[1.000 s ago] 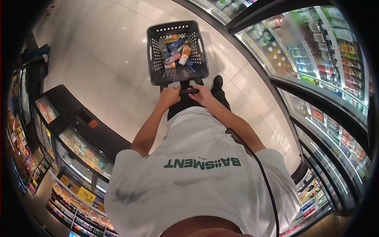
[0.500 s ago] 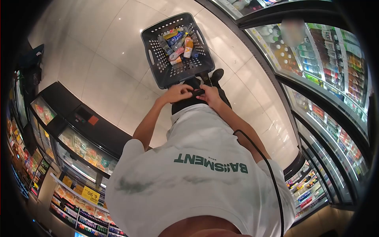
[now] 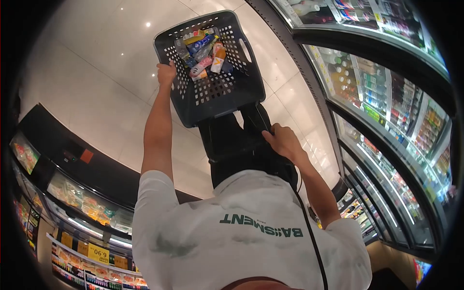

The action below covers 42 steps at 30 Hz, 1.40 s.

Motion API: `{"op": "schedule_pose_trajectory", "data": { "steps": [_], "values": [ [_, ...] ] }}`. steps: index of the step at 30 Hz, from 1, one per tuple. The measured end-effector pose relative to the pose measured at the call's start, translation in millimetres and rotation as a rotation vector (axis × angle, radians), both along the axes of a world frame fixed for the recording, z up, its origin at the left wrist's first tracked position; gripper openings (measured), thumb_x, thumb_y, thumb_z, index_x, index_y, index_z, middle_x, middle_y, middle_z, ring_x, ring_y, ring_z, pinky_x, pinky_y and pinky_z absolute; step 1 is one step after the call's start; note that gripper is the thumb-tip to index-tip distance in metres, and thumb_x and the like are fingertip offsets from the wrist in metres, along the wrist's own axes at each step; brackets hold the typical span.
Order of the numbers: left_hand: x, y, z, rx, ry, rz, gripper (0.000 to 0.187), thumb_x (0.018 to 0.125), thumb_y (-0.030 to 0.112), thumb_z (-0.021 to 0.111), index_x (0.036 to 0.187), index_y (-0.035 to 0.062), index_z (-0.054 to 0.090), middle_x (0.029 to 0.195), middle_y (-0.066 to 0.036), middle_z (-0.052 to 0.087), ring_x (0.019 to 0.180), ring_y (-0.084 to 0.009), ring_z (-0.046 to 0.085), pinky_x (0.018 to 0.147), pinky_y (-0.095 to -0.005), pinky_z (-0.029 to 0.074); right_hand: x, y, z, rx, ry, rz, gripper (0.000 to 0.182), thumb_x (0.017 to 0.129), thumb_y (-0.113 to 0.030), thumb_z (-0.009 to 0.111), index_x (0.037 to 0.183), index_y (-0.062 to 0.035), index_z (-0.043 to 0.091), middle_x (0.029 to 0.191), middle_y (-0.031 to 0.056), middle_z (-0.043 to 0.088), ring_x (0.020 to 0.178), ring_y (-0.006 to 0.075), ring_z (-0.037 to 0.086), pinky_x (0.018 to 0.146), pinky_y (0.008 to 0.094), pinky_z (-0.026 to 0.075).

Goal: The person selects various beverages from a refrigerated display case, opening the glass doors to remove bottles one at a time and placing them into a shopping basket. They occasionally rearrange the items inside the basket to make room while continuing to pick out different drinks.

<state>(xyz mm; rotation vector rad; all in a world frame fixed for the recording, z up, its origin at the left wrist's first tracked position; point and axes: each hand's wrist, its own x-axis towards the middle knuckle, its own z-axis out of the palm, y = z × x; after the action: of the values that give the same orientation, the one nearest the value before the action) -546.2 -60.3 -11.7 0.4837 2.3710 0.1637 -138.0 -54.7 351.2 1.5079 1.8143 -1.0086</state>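
My left hand point(image 3: 166, 72) is closed on the left rim of a dark grey plastic shopping basket point(image 3: 217, 104). Inside it lie several drinks and packages, among them an orange-coloured bottle with a white label point(image 3: 218, 57), a pink bottle point(image 3: 201, 67) and a blue package point(image 3: 200, 44). Beside my right thigh, my right hand point(image 3: 284, 141) is bent with its fingers curled against the black trousers point(image 3: 227, 145). What those fingers hold, if anything, is hidden. A black cable point(image 3: 313, 241) runs down the right side of my white shirt.
Glass-doored drinks coolers point(image 3: 386, 96) line the right side. On the left stands a dark-edged chilled display case point(image 3: 87, 193) with packaged food, and below it a yellow price sign point(image 3: 98, 253). Pale glossy tiles point(image 3: 106, 63) cover the floor ahead.
Both hands were together at my waist around a small black object. My left hand has moved forward and left onto the basket; my right has dropped to my right thigh. The black object no longer shows.
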Motion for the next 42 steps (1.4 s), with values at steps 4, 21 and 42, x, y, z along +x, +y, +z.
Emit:
{"op": "schedule_pose_trajectory", "data": {
  "steps": [4,21,42],
  "values": [
    [-24,-4,-26,0.131,-0.039,-0.029,0.039,0.102,0.029,0.051,0.112,-0.0085,0.052,0.099,-0.032,0.068,0.087,-0.0455,0.071,0.075,-0.0498,0.058,-57,85,-26,-0.025,0.194,-0.106,0.036,0.096,-0.031,0.064,0.104,0.0037,0.061,0.074,0.0275,0.067,0.076,0.0446,0.068,0.069,0.0499,0.053],
    [-14,16,-12,0.085,0.053,-0.036,0.025,0.101,0.013,0.052,0.092,-0.0098,0.051,0.066,-0.032,0.062,0.063,-0.0497,0.064,0.056,-0.0512,0.051,-139,143,-674,-0.271,-0.158,-0.549,0.07,0.084,-0.062,0.066,0.125,-0.006,0.065,0.115,0.0116,0.068,0.093,0.0236,0.069,0.067,0.0376,0.059],
    [-7,42,13,-0.079,-0.032,0.063,0.029,0.104,0.017,0.051,0.088,-0.0068,0.048,0.057,-0.022,0.06,0.044,-0.0339,0.062,0.039,-0.0421,0.045,-202,66,-603,-0.179,0.631,-0.261,0.07,0.068,-0.028,0.09,0.123,-0.0054,0.054,0.12,0.0184,0.064,0.112,0.0382,0.06,0.102,0.0448,0.046]
  ]
}}
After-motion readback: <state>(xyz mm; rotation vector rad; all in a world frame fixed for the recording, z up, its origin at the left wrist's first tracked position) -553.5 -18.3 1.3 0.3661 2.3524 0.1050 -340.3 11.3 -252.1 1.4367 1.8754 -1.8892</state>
